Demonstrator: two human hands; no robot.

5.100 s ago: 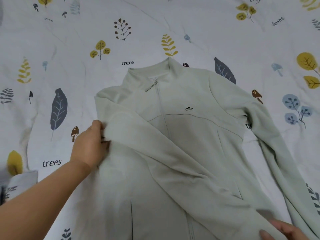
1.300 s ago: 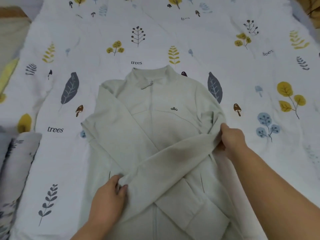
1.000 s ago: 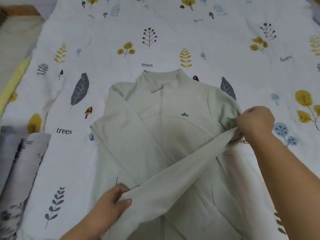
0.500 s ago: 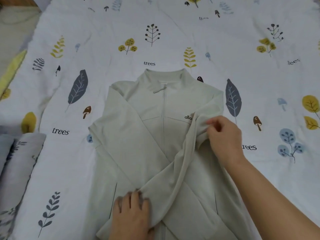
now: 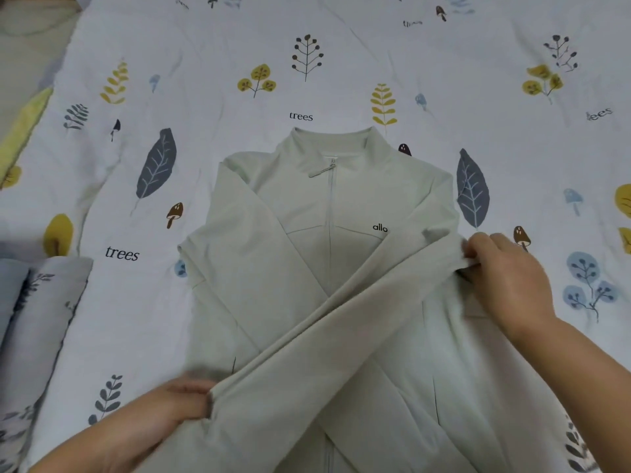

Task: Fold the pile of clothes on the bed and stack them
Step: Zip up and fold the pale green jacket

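Spread across the whole view: one white bed sheet printed with grey and yellow leaves, brown mushrooms and blue trees. Reading "trees" twice in full, at 12 o'clock just above the collar and at 9 o'clock, plus a cut-off "ees" at 2 o'clock and a blurred word at 1 o'clock.

Lying face up at the centre, collar toward 12 o'clock: one pale green zip jacket, zipped shut, with one zipper pull tilted toward 8 o'clock below the collar. Showing the small black logo "allo" on the chest. Crossing over the front: two sleeves, one running from 10 o'clock toward 5 o'clock, the other stretched on top from 3 o'clock toward 7 o'clock.

Pinching the upper end of that top sleeve at 3 o'clock: right hand, fingers curled round a fold of cloth. Gripping its cuff end at 7 o'clock: left hand, fingers curled on the fabric, somewhat blurred.

Resting at 8 o'clock by the left edge: one folded grey leaf-print cloth.
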